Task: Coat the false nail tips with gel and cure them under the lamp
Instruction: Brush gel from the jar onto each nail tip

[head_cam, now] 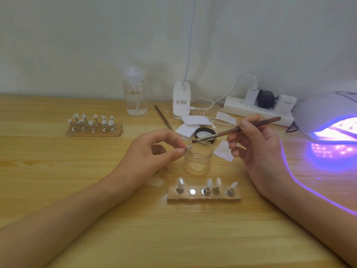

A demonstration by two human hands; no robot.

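While the left hand (154, 151) pinches one nail tip (189, 147) in its grip over the open jar (198, 161), presumably to catch drips, the right hand (257, 146) holds the brush (231, 131) in a pen-fashion grip at that tip, the lit lamp (326, 113) stands ready rightward, and the clip label (181, 102) is illegible.

L hand (154, 151) pinches nail tip (189, 147) over jar (198, 160); R hand (257, 146) holds brush (231, 131).
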